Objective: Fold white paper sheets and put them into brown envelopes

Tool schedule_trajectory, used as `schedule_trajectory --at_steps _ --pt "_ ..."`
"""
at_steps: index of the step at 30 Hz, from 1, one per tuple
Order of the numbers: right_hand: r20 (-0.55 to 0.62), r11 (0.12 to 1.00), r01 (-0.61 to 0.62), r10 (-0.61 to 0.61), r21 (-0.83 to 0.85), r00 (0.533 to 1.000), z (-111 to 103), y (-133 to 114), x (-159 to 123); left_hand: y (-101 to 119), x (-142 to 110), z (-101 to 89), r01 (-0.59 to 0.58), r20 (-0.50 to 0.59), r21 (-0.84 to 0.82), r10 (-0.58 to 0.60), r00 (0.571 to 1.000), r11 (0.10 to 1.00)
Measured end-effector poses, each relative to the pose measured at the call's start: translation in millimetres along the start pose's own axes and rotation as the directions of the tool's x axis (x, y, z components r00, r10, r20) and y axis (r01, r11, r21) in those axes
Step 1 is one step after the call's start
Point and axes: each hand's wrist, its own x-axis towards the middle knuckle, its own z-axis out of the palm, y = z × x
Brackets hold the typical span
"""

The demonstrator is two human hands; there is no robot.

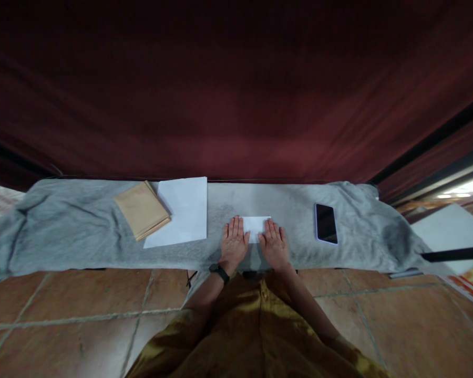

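A small folded piece of white paper (256, 226) lies on the grey cloth in front of me. Flat on its left end rests my left hand (235, 242), fingers stretched forward and a dark watch on the wrist. My right hand (274, 244) lies flat over the paper's right end, its fingers extended too. Between the two hands the middle of the paper shows; its ends are hidden under the fingers. Neither hand grips anything.
Left of my hands are white sheets (187, 212), partly covered by a stack of brown paper envelopes (142, 209). A phone (326, 223) lies to the right. Grey cloth (291, 202) covers the narrow table. Behind it hangs a dark red curtain (236, 105).
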Motion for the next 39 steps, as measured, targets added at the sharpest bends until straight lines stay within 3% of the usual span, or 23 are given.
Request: schedule_trajectory --at_steps 6,10,17,26,31,39 --pt "0.005 0.999 -0.034 0.034 -0.022 0.999 -1.8 11.9 -8.6 -9.0 -1.8 -6.8 0.033 0.014 0.021 -0.033 0.999 0.999" --pt "0.007 0.999 -0.045 0.046 -0.026 0.999 -3.5 12.5 -9.4 3.0 -3.4 -9.4 0.041 -0.014 0.017 -0.041 0.999 0.999" --pt "0.029 0.999 -0.029 0.030 -0.028 0.999 -6.1 11.2 -9.2 33.8 -28.8 -5.8 -0.232 0.067 -0.030 0.233 0.970 0.972" --pt "-0.017 0.999 -0.047 0.047 -0.011 0.999 -9.7 1.1 -10.1 9.3 -43.2 -11.2 -0.225 0.067 0.040 0.223 0.973 0.973" --pt "0.059 0.988 0.141 -0.144 0.057 0.988 -13.1 -17.0 -24.3 9.4 -44.0 -11.6 -0.245 0.084 0.033 0.242 0.967 0.969" --pt "0.041 0.983 0.167 -0.170 0.075 0.985 -23.5 0.8 -41.1 2.9 -48.1 -19.4 -0.161 0.073 0.068 0.156 0.985 0.985"
